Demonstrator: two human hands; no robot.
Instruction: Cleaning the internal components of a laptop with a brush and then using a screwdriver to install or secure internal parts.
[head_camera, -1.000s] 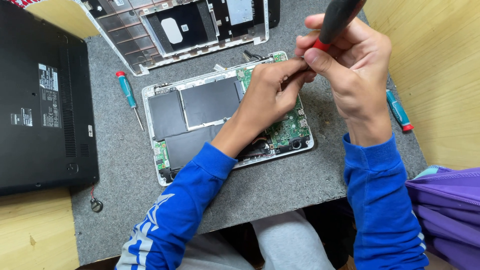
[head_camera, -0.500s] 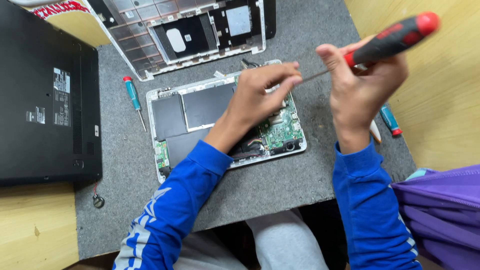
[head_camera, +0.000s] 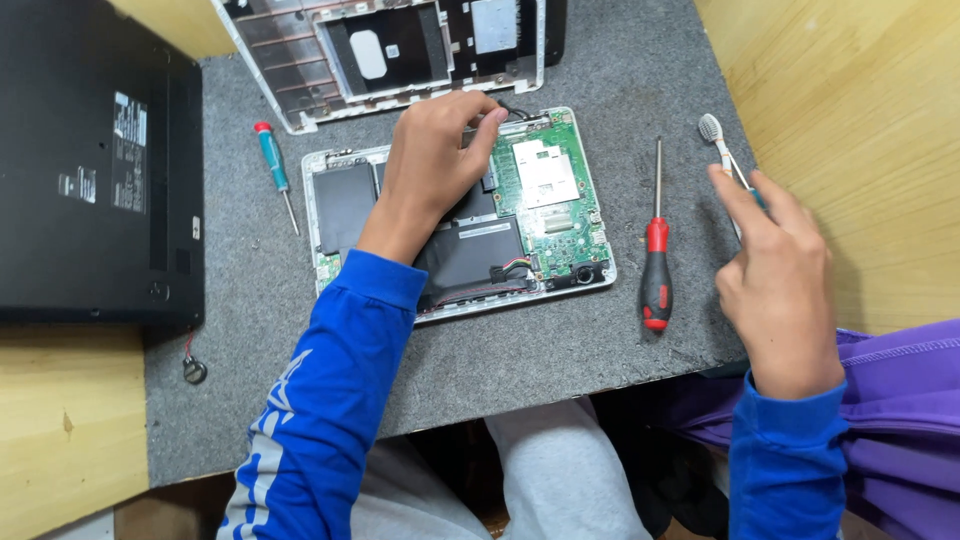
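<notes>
Grey felt mat (head_camera: 560, 350) covers the wooden bench in the head view, and at its middle lies the opened laptop base (head_camera: 460, 215), with dark battery cells on its left and a green circuit board (head_camera: 545, 195) on its right. The left hand (head_camera: 435, 165) rests on top of that base, fingers curled and their tips pinched together at its far edge, beside a dark cable; whether anything is between the tips cannot be told. Right of the base, just beside it, a red-handled screwdriver (head_camera: 655, 250) lies free on the mat, shaft pointing away from the person. Further right, the right hand (head_camera: 775, 270) hovers with loosely bent fingers touching a small brush (head_camera: 722, 150). Left of the base lies a teal-handled screwdriver (head_camera: 275, 165), and beyond it a closed black laptop (head_camera: 90, 170). Behind the base sits a removed white cover (head_camera: 390, 55). A coin cell (head_camera: 194, 370) lies near the mat's left front corner.
</notes>
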